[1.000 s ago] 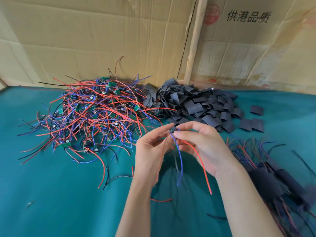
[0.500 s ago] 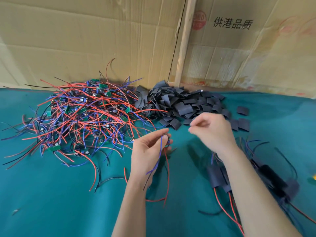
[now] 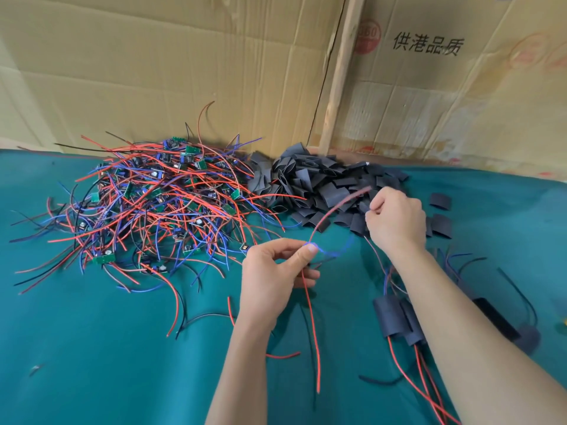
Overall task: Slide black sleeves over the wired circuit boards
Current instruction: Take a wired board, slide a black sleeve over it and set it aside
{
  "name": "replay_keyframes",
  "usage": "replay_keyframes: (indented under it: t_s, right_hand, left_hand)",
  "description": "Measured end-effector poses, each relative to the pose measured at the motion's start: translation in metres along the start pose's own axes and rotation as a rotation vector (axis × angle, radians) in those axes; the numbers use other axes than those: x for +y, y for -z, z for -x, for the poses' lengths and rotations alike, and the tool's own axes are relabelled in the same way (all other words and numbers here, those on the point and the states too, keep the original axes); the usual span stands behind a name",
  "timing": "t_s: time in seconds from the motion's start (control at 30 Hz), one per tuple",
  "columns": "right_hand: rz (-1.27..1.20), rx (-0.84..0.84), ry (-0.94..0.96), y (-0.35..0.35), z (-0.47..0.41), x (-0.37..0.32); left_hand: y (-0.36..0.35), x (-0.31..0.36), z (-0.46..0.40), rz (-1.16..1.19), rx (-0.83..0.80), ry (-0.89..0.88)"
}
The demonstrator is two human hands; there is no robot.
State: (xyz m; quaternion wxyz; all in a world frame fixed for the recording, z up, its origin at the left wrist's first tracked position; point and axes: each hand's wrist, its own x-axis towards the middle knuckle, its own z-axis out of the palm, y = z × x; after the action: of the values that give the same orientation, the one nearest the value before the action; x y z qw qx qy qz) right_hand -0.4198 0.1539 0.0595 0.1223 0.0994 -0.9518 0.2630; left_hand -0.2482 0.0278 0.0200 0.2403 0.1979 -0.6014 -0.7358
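My left hand [image 3: 276, 271] pinches the red wire [image 3: 310, 317] and blue wire [image 3: 333, 252] of one wired circuit board; the board itself is hidden in my fingers. One red wire arcs up toward my right hand [image 3: 397, 220]. That hand is curled at the near edge of the pile of black sleeves [image 3: 313, 185] and pinches a black sleeve [image 3: 364, 207] between thumb and forefinger. A big tangle of wired circuit boards [image 3: 153, 204] lies to the left of the sleeve pile.
Several sleeved boards [image 3: 389, 317] with trailing wires lie under and right of my right forearm. Loose sleeves [image 3: 440, 201] sit right of the pile. Cardboard walls [image 3: 184, 72] stand behind the teal cloth table [image 3: 92, 348]. Stray wires lie near my left wrist.
My right hand left the wires and reached away to the sleeve pile, where it pinched a sleeve. My left hand kept the wired board, whose red wire swung upward.
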Motion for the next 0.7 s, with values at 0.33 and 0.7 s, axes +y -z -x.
replay_keyframes:
  t_s: [0.33, 0.7]
  right_hand:
    - [-0.318, 0.018, 0.348, 0.003, 0.11, -0.022]
    - [-1.131, -0.398, -0.062, 0.005, 0.105, -0.014]
  left_hand:
    - [0.004, 0.002, -0.001, -0.101, 0.132, -0.039]
    - [0.004, 0.0, 0.001, -0.475, 0.156, -0.16]
